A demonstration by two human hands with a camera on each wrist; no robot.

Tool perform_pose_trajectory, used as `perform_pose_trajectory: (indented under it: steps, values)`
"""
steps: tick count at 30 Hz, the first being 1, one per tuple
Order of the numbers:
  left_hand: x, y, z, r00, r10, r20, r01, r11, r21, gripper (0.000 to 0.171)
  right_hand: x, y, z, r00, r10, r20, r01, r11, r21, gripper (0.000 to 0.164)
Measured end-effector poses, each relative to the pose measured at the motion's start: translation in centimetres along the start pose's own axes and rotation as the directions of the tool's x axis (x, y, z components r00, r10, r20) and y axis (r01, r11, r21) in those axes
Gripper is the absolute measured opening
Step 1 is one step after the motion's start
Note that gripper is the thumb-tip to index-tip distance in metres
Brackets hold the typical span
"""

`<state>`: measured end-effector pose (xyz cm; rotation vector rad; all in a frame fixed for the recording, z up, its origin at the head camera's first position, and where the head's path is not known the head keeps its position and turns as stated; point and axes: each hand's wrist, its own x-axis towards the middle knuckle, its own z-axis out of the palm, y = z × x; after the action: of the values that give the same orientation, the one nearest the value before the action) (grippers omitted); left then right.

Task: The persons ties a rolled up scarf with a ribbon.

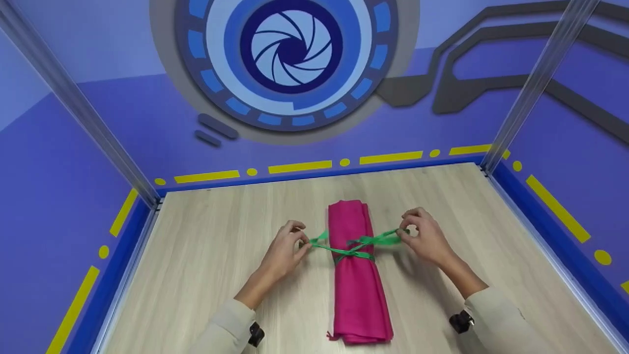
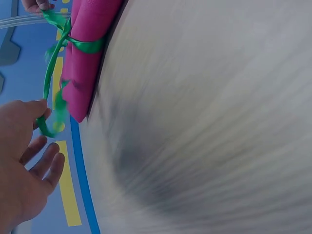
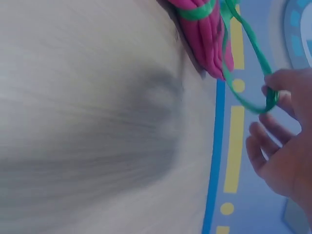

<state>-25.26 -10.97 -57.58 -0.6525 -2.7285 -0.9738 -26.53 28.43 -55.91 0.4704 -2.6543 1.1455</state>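
Observation:
A bundle of rolled or folded magenta cloth [image 1: 357, 295] lies lengthwise on the wooden table. Round its middle goes a green ribbon [image 1: 364, 255], crossed over itself on top. My left hand [image 1: 285, 249] pinches one ribbon end between thumb and index finger, left of the cloth. On the other side my right hand [image 1: 426, 236] pinches the other end, with a loop of ribbon hanging from the fingertips in the right wrist view. Both ends stretch outward from the crossing, and the hands are raised over the tabletop, casting shadows.
The light wood table [image 1: 196, 275] runs back to a blue printed wall [image 1: 123, 123] with yellow dashes. Clear upright posts [image 1: 535, 83] stand at the back corners. Small black devices [image 1: 462, 322] sit at both wrists, by the beige sleeves [image 1: 506, 319].

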Motion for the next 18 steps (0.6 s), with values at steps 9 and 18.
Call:
perform_pose_trajectory:
  steps: [9, 18]
  values:
    - [0.1, -0.3, -0.4, 0.998, -0.001, 0.063, 0.013, 0.979, -0.205, 0.003, 0.2, 0.2, -1.2, 0.984, 0.057, 0.171, -0.106, 0.950, 0.293, 0.005]
    - [0.3, -0.5, -1.0, 0.998, 0.001, 0.056, 0.007, 0.988, -0.156, 0.006, 0.8, 0.0, -2.1, 0.977, 0.067, 0.200, -0.133, 0.933, 0.336, 0.008]
